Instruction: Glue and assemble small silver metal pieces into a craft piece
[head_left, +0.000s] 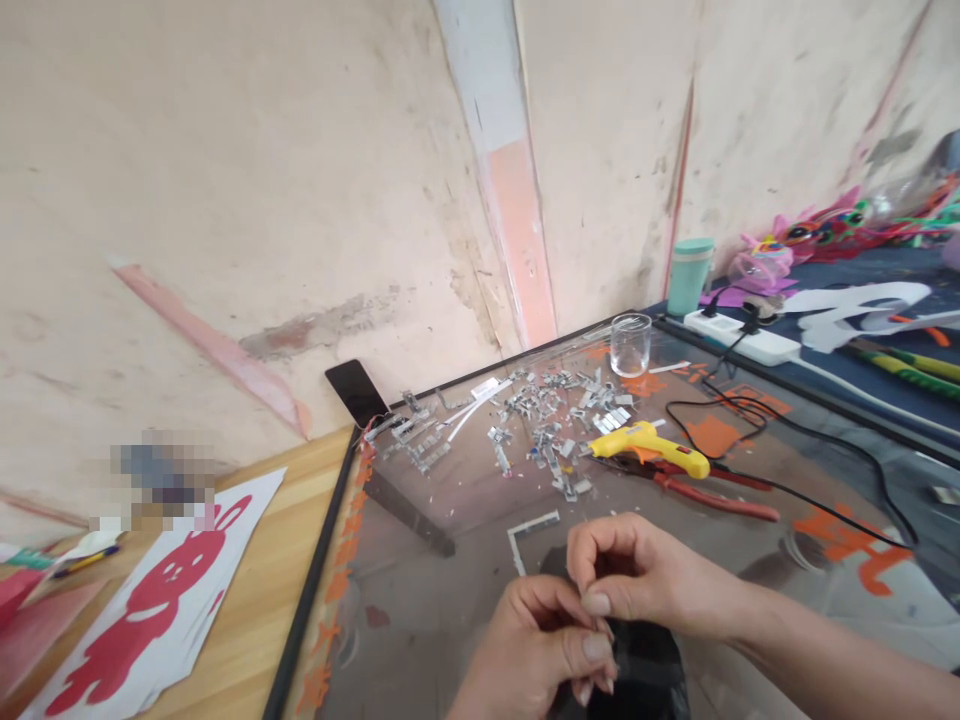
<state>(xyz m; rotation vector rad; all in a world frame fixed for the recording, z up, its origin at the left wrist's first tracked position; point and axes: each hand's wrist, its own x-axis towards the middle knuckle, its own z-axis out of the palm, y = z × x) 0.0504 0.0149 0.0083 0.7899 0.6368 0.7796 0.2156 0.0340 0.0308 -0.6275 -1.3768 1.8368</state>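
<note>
Close together over the near part of the glass-topped table, my left hand and my right hand are both closed in a pinch, thumb against fingers. Their fingertips meet, and whatever they hold is hidden or too small to make out. Under them lies a black, smooth-looking item, partly covered by the hands. Just beyond my left hand is a thin, pale L-shaped strip. Farther off, a yellow glue gun lies beside red-handled pliers.
Small silvery metal pieces are scattered across the far tabletop near a clear glass. A black phone leans at the back left. At right are a power strip, a green cup and black cable. Rabbit-print paper lies left.
</note>
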